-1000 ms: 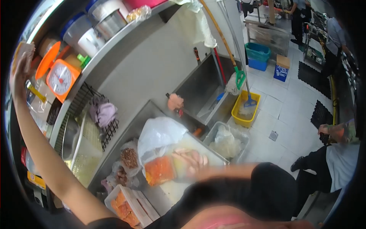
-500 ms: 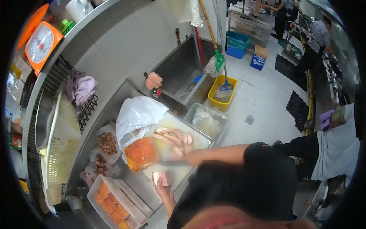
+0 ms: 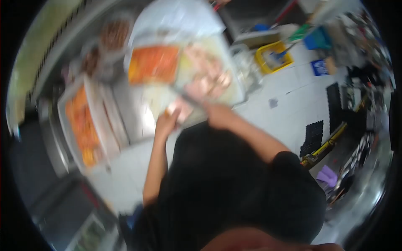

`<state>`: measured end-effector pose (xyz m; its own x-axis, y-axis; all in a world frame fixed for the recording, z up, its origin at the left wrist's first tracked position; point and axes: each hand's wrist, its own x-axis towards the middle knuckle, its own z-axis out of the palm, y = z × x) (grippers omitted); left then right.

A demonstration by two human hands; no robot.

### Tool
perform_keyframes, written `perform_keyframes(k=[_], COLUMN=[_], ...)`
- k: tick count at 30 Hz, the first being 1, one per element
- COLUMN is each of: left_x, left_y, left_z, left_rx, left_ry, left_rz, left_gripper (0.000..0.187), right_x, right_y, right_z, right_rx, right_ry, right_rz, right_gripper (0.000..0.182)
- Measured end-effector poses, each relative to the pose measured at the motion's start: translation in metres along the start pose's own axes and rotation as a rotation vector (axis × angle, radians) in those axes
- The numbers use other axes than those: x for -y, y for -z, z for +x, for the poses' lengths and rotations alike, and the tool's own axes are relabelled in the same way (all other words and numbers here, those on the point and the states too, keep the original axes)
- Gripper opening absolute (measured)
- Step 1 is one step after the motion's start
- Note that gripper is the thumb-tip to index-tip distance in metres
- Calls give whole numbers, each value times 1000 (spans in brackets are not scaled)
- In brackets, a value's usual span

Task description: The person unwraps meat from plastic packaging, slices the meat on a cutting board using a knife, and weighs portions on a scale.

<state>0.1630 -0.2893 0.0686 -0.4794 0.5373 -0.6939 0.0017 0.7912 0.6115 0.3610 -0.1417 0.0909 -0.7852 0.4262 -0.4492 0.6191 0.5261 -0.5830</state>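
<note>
My left hand [image 3: 167,121] is closed on a pale pink meat block [image 3: 180,108] at the near edge of the white cutting board [image 3: 155,97]. My right hand [image 3: 219,115] is wrapped round the handle of a knife, its grey blade [image 3: 187,97] slanting up and left over the board, close to the block. Beyond the blade lie several pale meat pieces [image 3: 205,79]. A large orange-skinned slab [image 3: 154,64] rests at the board's upper left, beside a white plastic bag [image 3: 176,19]. The view is blurred by motion.
At the left, a white tub [image 3: 66,121] holds orange pieces. Bags of brown bits [image 3: 115,34] sit behind it. Past the board's right end are a clear bin [image 3: 247,69] and a yellow bucket [image 3: 274,58] on the floor. Black mats [image 3: 314,136] lie farther right.
The view has tilted down and turned, shifting the scene. The knife, formerly by the sliced pieces, is now close to the block in my left hand, and my hands are nearer together.
</note>
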Motion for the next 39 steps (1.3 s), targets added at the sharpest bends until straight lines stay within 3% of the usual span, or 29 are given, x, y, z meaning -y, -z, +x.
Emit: perform_keyframes(k=[2,3,4,6,8,15,21,39], left_x=[5,4,8,3,-2,-3,-17,-11], left_y=[0,-5,-10,-17,-24,-35,-24,-41], left_z=[-2,-4,-4,-4,-7,2,-1,10], left_rx=[-125,-235,-403,-550,-539,-576,-497,-598], left_ry=[-108,-139,-338,-626,-719,-838,-729,-789], left_rz=[103,88,127,16,-8,168,333,188], left_gripper=[62,65,66,48,39,31,32,29], right_x=[3,-8,-10,-4,-2,36,42,44], right_y=[5,-4,-6,1,1,33,35,32], right_z=[5,8,10,9,0,-42,-54,-69], right_rx=[77,8,-1,-13,-37,-57,9,61], right_ry=[-24,21,32,51,65,19,13,7], right_rz=[-67,-61,-52,-58,-86,-18,-51,20], right_gripper=[38,35,31,19,18,20,22,14])
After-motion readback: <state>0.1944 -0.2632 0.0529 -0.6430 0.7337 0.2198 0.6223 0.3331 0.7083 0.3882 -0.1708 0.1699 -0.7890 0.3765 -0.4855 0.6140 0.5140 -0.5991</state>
